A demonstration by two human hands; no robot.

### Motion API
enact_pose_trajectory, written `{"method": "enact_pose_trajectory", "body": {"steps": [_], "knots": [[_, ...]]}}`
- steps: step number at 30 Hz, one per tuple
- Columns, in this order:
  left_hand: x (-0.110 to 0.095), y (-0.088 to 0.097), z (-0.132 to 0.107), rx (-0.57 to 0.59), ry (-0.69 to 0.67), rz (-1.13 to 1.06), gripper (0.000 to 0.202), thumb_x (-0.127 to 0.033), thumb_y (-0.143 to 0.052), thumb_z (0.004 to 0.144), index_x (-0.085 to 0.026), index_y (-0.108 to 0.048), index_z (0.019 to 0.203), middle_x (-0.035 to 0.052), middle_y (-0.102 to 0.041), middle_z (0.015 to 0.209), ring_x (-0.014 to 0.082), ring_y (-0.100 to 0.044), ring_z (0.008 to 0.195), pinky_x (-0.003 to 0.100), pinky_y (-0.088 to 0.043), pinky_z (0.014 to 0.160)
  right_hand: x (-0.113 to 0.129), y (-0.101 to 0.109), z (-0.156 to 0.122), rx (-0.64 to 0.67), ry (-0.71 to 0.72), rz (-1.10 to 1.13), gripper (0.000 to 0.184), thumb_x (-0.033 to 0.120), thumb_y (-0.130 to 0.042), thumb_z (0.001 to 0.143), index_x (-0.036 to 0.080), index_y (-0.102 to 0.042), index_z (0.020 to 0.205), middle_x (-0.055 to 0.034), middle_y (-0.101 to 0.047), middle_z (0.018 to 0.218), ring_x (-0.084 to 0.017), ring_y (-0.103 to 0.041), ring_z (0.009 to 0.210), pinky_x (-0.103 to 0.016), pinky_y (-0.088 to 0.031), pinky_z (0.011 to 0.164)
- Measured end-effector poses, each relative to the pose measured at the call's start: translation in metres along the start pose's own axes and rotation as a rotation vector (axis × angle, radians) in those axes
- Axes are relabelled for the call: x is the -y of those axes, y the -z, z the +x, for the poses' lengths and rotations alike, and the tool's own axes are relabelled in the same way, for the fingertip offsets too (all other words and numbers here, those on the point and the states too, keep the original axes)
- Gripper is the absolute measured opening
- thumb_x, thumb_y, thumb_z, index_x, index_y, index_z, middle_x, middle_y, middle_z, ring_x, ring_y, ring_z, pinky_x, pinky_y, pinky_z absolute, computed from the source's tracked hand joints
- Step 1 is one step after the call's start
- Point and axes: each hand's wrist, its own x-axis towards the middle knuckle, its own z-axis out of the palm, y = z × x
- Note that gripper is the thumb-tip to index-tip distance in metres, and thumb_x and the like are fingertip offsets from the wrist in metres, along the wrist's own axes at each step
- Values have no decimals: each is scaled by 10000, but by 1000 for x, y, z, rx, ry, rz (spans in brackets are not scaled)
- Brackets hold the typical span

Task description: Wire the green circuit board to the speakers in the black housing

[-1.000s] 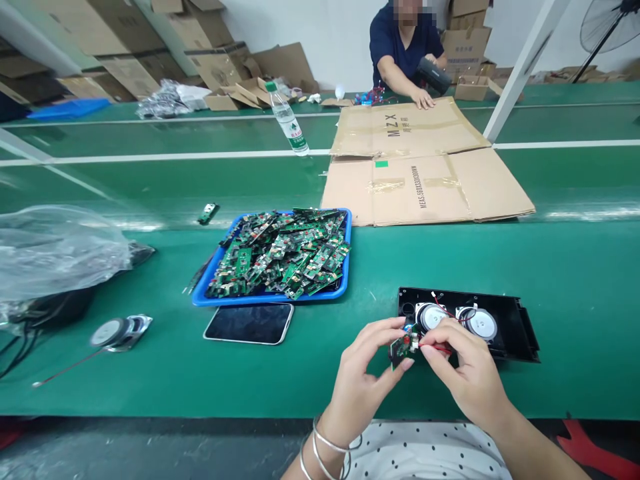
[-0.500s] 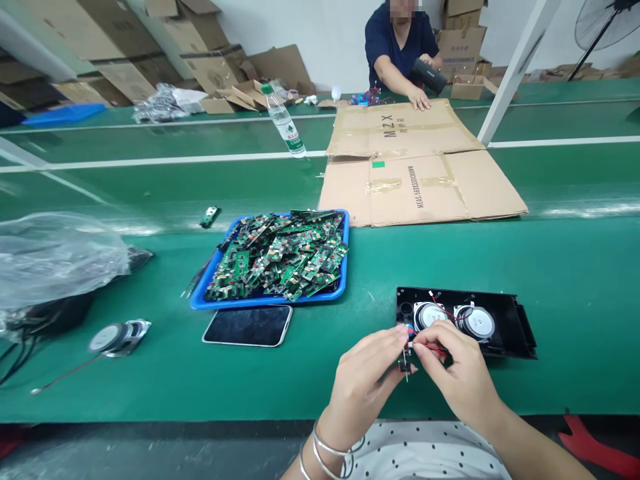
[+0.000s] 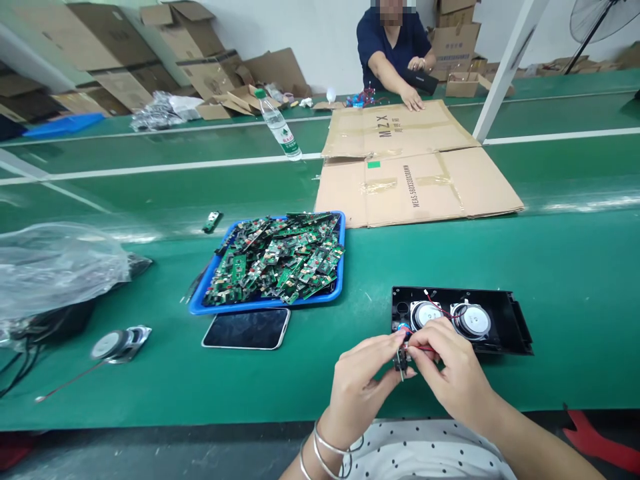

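My left hand (image 3: 367, 370) is closed on a small circuit board (image 3: 401, 360), held on edge between thumb and fingers. Pinched in my right hand (image 3: 453, 363) is a thin red wire (image 3: 426, 348), its end right at the board; whether its plug is seated there I cannot tell. Just beyond both hands lies a black speaker housing (image 3: 505, 323) with two round speakers (image 3: 473, 321) set in it. The left one of them is partly covered by my right hand. Another red wire loops over the speakers.
A blue tray (image 3: 342, 280) heaped with circuit boards stands left of my hands, a phone (image 3: 246, 328) before it. Farther left are a loose speaker (image 3: 110, 345) and a plastic bag (image 3: 60, 267). Flattened cardboard (image 3: 400, 193), a water bottle (image 3: 281, 130) and a co-worker (image 3: 395, 50) are beyond.
Both hands stay at the board and wire, with only slight finger movement. The whole view has shifted a little. Across the bench, the co-worker's dark object has tilted lower.
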Motion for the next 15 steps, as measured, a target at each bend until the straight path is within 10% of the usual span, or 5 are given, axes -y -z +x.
{"method": "enact_pose_trajectory", "body": {"steps": [6,11,15], "knots": [[-7,14,3,162,266,-73,321,-273,-691,765,-252,-591,1069,-106,-650,1027,-9,-625,933,37,-475,857,-10,19,-8,70,-30,46,118,160,-523,901,190,-543,1013,17,-562,931,-60,-489,912,-175,-393,827],[-4,16,-6,338,851,-590,360,-391,-600,830,-105,-527,1036,84,-618,1071,76,-613,952,128,-516,827,-49,52,-24,-323,-378,-156,155,256,-540,905,206,-545,1051,-10,-569,951,-66,-546,848,-175,-455,771],[-6,-5,-9,454,1039,-989,548,-456,-651,781,-85,-372,1071,159,-542,1129,78,-591,817,238,-535,795,-64,59,-22,-202,-514,-180,248,379,-579,861,182,-620,1006,-6,-589,816,-64,-517,638,-175,-447,585]]}}
